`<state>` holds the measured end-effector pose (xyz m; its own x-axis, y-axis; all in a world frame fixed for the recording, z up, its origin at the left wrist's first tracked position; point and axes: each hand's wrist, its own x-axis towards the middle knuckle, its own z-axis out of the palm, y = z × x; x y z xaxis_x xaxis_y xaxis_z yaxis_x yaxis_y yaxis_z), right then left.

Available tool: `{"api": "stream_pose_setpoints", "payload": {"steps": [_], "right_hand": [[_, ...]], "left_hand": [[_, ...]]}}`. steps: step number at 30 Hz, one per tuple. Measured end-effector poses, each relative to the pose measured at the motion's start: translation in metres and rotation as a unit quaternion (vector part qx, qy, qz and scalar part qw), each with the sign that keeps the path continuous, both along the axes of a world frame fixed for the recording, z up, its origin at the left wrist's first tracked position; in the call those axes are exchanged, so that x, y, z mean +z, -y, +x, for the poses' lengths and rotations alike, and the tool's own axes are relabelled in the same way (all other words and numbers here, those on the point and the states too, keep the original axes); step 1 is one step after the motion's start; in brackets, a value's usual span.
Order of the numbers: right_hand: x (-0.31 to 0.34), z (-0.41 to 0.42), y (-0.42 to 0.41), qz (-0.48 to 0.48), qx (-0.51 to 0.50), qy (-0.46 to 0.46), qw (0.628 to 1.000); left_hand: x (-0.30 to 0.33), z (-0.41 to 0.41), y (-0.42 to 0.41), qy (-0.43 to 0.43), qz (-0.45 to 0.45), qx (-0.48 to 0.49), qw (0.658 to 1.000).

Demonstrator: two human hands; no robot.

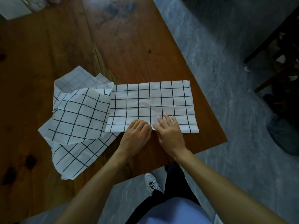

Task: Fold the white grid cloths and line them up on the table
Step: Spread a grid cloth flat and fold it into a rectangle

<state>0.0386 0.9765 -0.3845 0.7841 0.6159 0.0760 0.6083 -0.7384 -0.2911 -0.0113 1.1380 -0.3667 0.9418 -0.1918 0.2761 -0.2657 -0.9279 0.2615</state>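
Observation:
A white cloth with a black grid [150, 101] lies flat as a long rectangle near the table's right corner. My right hand [169, 128] rests flat on its near edge, fingers straight. My left hand [135, 134] sits beside it at the same edge with fingers curled on the cloth's hem; whether it pinches the fabric is unclear. To the left, a loose heap of more grid cloths [79, 117] lies crumpled and overlapping, its right side touching the flat cloth.
The wooden table [121, 50] stretches away to the far left; its right edge and near corner drop to a grey floor [226, 110]. A white box [13, 7] stands at the far left. Dark chair legs [275, 50] are at the right.

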Motion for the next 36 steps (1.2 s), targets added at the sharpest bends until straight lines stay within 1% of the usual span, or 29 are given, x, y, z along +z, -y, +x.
{"api": "stream_pose_setpoints", "payload": {"steps": [3,6,9,12,14,18,21,22,24,26,27,28,29,30,31,33,36], "right_hand": [[0.013,0.007,-0.006,0.024,-0.011,0.004,1.0],[0.033,0.012,-0.006,0.036,-0.008,0.009,0.999],[0.056,0.013,-0.007,0.055,-0.007,-0.014,0.998],[0.083,0.014,-0.013,0.066,-0.031,-0.023,0.997],[0.103,0.017,-0.018,0.074,-0.055,-0.014,0.996],[0.146,0.019,-0.023,0.1,-0.063,0.002,0.993],[0.174,0.014,-0.023,0.146,-0.056,0.007,0.988],[0.18,0.013,-0.022,0.158,-0.065,0.001,0.985],[0.187,0.014,-0.022,0.181,-0.102,-0.013,0.978],[0.192,0.016,-0.02,0.192,-0.124,-0.042,0.973],[0.195,0.017,-0.019,0.195,-0.125,-0.061,0.971],[0.197,0.019,-0.017,0.202,-0.121,-0.078,0.969],[0.2,0.02,-0.015,0.208,-0.12,-0.092,0.966],[0.202,0.021,-0.013,0.216,-0.119,-0.103,0.964],[0.205,0.022,-0.011,0.223,-0.114,-0.115,0.961],[0.21,0.024,-0.008,0.243,-0.09,-0.153,0.954],[0.216,0.029,-0.007,0.258,-0.053,-0.201,0.944]], "left_hand": [[0.008,0.0,-0.005,-0.018,0.018,0.021,0.999],[0.02,0.003,-0.006,-0.012,0.034,0.054,0.998],[0.038,0.008,-0.003,-0.004,0.015,0.071,0.997],[0.062,0.012,0.002,0.007,-0.002,0.082,0.997],[0.079,0.012,0.004,-0.004,-0.009,0.101,0.995],[0.111,0.008,0.005,-0.068,-0.04,0.16,0.984],[0.129,0.005,0.002,-0.061,-0.026,0.184,0.981],[0.136,0.004,0.002,-0.054,-0.038,0.188,0.98],[0.147,0.0,0.003,-0.058,-0.081,0.16,0.982],[0.156,-0.005,0.007,-0.104,-0.115,0.101,0.983],[0.16,-0.007,0.009,-0.121,-0.147,0.085,0.978],[0.163,-0.008,0.009,-0.114,-0.193,0.083,0.971],[0.165,-0.007,0.008,-0.088,-0.241,0.095,0.962],[0.166,-0.006,0.005,-0.051,-0.269,0.11,0.955],[0.168,-0.003,0.002,-0.016,-0.27,0.123,0.955],[0.172,0.002,-0.004,0.022,-0.229,0.127,0.965],[0.179,0.011,-0.009,0.034,-0.161,0.101,0.981]]}}
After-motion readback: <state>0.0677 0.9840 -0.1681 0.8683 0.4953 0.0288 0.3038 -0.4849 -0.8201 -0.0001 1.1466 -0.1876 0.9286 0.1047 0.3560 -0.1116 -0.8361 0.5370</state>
